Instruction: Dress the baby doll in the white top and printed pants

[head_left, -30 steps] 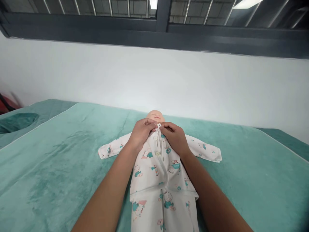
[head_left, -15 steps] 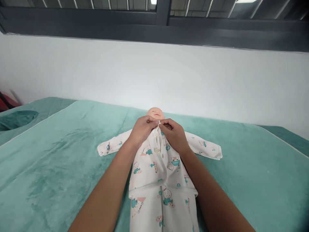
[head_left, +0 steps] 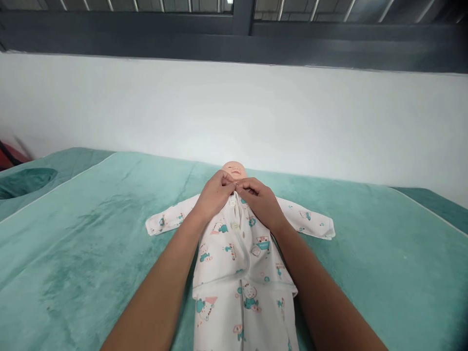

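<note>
A baby doll (head_left: 235, 169) lies face up, its head toward the wall, dressed in a white printed shirt (head_left: 219, 253) with both sleeves spread out. Matching printed trousers (head_left: 215, 324) show below the shirt's hem. At the neck, my left hand (head_left: 217, 192) pinches the collar edge. My right hand (head_left: 258, 197) pinches the same spot from the other side, so the fingertips of both hands meet. Whatever button or fastening lies between them is hidden by the fingers. Lower down, the front placket (head_left: 236, 214) gapes a little, with pale buttons along it.
A green plush cover (head_left: 91, 243) spreads under the doll on all sides. Behind it rises a white wall (head_left: 234, 112), topped by a dark window frame (head_left: 146, 41) with metal bars. A red object (head_left: 9, 155) sits at the far left edge.
Both hands stay at the collar, and their fingertips have come closer together over the neck opening. The view has shifted slightly.
</note>
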`<state>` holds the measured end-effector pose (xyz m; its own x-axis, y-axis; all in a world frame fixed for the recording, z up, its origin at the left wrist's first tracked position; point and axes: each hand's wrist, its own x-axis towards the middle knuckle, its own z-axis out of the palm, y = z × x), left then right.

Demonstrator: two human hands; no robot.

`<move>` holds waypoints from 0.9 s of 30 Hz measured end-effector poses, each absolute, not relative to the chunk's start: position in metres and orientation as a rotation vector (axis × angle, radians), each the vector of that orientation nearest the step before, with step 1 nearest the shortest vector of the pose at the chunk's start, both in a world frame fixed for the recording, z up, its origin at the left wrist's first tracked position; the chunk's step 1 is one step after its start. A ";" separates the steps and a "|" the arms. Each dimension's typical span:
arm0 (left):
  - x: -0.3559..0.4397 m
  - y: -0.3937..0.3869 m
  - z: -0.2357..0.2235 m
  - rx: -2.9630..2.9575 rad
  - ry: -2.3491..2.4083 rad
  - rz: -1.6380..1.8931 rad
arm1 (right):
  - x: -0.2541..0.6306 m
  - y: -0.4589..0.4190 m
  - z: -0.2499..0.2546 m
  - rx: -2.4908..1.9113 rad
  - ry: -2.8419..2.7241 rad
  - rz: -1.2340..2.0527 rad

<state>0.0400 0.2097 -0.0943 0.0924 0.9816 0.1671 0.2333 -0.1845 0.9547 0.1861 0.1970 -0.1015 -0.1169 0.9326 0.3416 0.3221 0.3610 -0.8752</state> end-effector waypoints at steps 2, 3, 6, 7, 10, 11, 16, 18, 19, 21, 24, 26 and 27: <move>0.042 0.210 -0.096 1.584 1.257 1.197 | 0.187 0.198 -0.103 -1.142 -1.618 0.817; 0.043 0.210 -0.096 1.610 1.274 1.222 | 0.187 0.199 -0.104 -1.142 -1.601 0.834; 0.046 0.210 -0.097 1.699 1.344 1.267 | 0.188 0.202 -0.107 -1.115 -1.542 0.900; 0.047 0.209 -0.096 1.721 1.371 1.263 | 0.188 0.203 -0.108 -1.100 -1.523 0.920; 0.048 0.208 -0.094 1.729 1.426 1.233 | 0.189 0.205 -0.109 -1.070 -1.489 0.951; 0.048 0.208 -0.093 1.718 1.426 1.216 | 0.189 0.205 -0.110 -1.069 -1.486 0.953; 0.048 0.205 -0.087 1.578 1.410 1.144 | 0.189 0.204 -0.109 -1.101 -1.488 0.950; 0.048 0.203 -0.085 1.506 1.401 1.131 | 0.190 0.203 -0.108 -1.112 -1.484 0.953; 0.049 0.203 -0.084 1.474 1.392 1.128 | 0.190 0.203 -0.108 -1.113 -1.482 0.959; 0.050 0.202 -0.084 1.426 1.384 1.128 | 0.191 0.203 -0.108 -1.107 -1.479 0.972; 0.051 0.201 -0.083 1.391 1.416 1.142 | 0.192 0.204 -0.107 -1.099 -1.482 0.985; 0.052 0.200 -0.082 1.376 1.432 1.155 | 0.192 0.204 -0.107 -1.097 -1.483 0.992; 0.052 0.199 -0.082 1.370 1.430 1.166 | 0.192 0.204 -0.107 -1.097 -1.484 0.994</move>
